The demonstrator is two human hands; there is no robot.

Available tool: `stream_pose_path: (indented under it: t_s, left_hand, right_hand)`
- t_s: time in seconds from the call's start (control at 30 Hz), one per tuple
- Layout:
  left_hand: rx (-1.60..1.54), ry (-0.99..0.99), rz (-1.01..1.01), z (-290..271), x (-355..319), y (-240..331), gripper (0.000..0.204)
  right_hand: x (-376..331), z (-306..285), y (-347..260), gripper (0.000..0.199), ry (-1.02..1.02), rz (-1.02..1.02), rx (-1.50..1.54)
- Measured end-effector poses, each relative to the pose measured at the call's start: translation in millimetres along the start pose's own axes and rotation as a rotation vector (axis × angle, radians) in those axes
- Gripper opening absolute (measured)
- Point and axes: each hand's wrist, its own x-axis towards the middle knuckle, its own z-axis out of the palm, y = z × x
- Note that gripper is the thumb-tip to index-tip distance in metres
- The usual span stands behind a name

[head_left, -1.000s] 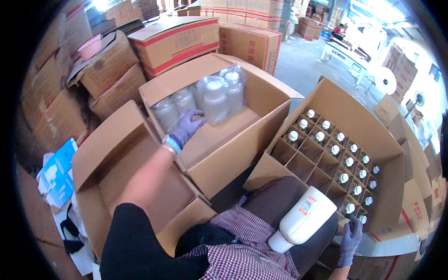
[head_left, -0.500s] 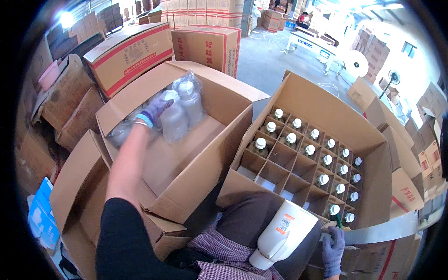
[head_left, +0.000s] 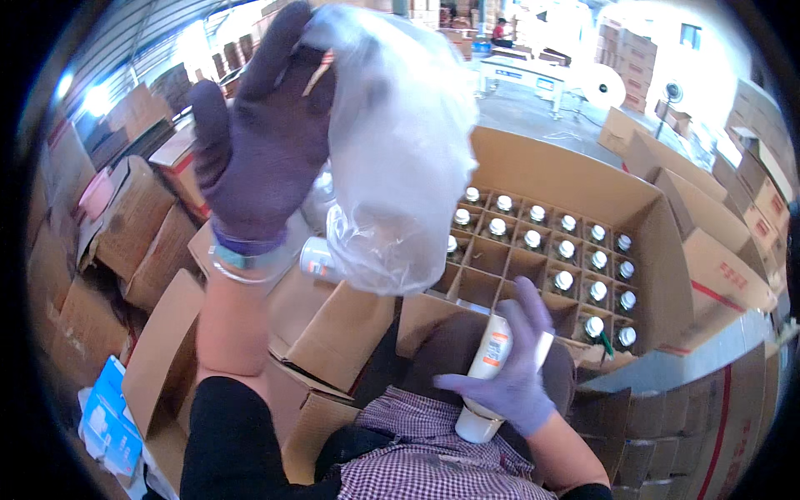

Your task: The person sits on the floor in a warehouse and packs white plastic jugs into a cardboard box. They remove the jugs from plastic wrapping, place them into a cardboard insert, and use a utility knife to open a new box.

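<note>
My left hand, in a dark purple glove, is raised high on the left and grips a cloudy clear plastic bag, its thumb sticking out to the side. The bag hangs in front of the boxes; its contents are too blurred to make out. Beside the bag's lower left edge shows a white container with an orange label. Another white bottle with an orange label lies on my lap. My right hand, gloved in light purple, is over this bottle with thumb and fingers spread; whether it touches is unclear.
A divided carton on the right holds several glass bottles with white caps. An open carton stands at left, partly behind my arm and the bag. Stacked cartons line the right; a white table stands farther off.
My left hand has come up out of the left carton with the plastic bag. My right hand has moved left and up, from beside my knee to over the bottle on my lap.
</note>
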Motion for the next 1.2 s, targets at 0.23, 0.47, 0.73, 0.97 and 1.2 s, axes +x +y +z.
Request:
stream_pose_path:
  t_s: [0.23,0.47,0.73,0.97,1.2]
  left_hand:
    - [0.755,0.295,0.203,25.4,20.7,-147.0,0.057]
    - [1.314,0.660,-0.066,125.1,-112.9,-251.9,0.132]
    - [0.747,0.991,-0.145,97.7,-147.9,-272.1,0.025]
    - [-0.285,1.353,-0.182,55.0,-146.8,-257.5,0.030]
    - [-0.735,1.172,-0.035,57.1,-158.2,-257.1,0.026]
  right_hand:
    - [-17.6,49.0,55.0,0.088,0.255,0.191,0.107]
    - [-59.4,-93.2,185.3,0.047,-0.155,0.242,-0.189]
    - [-52.8,-91.7,114.2,0.056,-0.044,0.250,-0.135]
    - [-42.4,-129.7,120.9,0.060,-0.323,0.326,-0.082]
    - [-14.0,-76.2,80.7,0.047,-0.436,0.075,-0.262]
